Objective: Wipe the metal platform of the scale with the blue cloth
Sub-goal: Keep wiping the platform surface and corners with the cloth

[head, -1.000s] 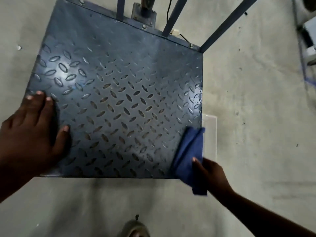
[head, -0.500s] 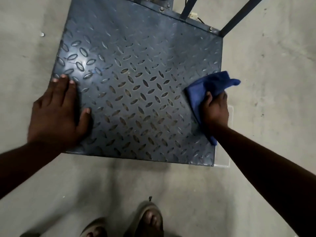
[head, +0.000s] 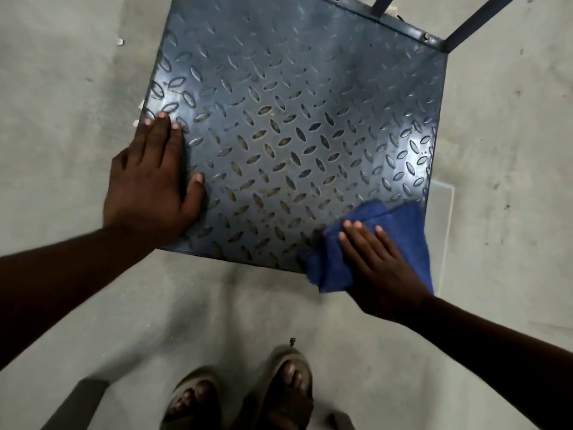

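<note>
Pressing the blue cloth (head: 400, 226) flat on the unmarked platform (head: 294, 119), right hand (head: 376, 268) spread; left hand (head: 152, 184) open, bracing.

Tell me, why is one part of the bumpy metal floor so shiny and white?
In the head view, light from above bounces off the metal platform and makes glare near its right edge, just above the blue cloth; a fainter shine sits by the left hand. The right hand looks sharp, and the wide lens makes the platform's edges slant.
</note>
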A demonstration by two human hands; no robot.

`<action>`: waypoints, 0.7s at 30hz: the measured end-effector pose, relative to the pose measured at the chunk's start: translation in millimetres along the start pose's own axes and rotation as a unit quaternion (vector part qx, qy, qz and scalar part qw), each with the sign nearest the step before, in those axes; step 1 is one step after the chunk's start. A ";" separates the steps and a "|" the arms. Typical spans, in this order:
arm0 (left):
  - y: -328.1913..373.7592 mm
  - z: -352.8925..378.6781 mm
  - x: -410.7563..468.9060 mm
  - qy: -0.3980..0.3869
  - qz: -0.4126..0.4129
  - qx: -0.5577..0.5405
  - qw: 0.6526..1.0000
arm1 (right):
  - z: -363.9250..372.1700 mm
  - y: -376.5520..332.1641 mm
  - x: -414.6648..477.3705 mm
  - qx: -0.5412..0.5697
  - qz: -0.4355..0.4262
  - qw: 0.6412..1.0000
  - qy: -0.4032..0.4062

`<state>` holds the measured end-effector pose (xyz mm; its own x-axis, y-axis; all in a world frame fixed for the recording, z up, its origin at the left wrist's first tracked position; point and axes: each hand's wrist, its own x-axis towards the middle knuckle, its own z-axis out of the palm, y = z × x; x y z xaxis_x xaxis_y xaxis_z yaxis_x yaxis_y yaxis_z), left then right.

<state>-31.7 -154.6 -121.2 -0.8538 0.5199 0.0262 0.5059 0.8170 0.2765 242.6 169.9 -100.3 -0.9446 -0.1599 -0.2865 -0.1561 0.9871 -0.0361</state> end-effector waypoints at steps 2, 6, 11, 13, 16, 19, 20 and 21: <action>1.5 -1.7 0.0 -0.003 -0.001 0.000 1.000 | -3.9 -20.6 32.3 -0.012 -0.040 0.999 0.004; -0.3 1.2 0.6 -0.005 -0.002 0.005 1.000 | -20.0 -96.7 112.3 0.017 -0.091 0.995 0.025; -4.1 0.8 0.7 0.000 0.004 -0.002 1.000 | -29.8 -139.9 160.5 0.011 -0.102 0.994 0.046; -2.4 -0.4 0.1 0.003 0.001 -0.009 1.000 | -24.3 -119.4 143.9 0.021 -0.121 0.991 0.053; 0.5 -2.0 -0.7 -0.006 -0.006 -0.013 1.000 | -6.0 -65.1 86.9 -0.017 -0.115 0.992 0.049; 1.3 -2.4 0.2 -0.008 -0.004 -0.014 1.000 | 6.0 -8.3 16.1 -0.042 -0.037 0.998 0.040; 1.9 -1.8 0.6 -0.009 -0.003 -0.017 1.000 | 8.3 4.0 -6.0 -0.035 0.018 0.999 0.035; 2.2 -0.5 0.3 -0.007 -0.004 -0.018 1.000 | 11.1 10.7 -24.9 -0.021 0.079 0.996 0.033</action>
<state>-30.9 -152.7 -120.1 -0.8555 0.5177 0.0111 0.4950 0.8114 0.3107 267.6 184.5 -104.2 -0.9750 -0.0040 -0.2221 -0.0143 0.9989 0.0445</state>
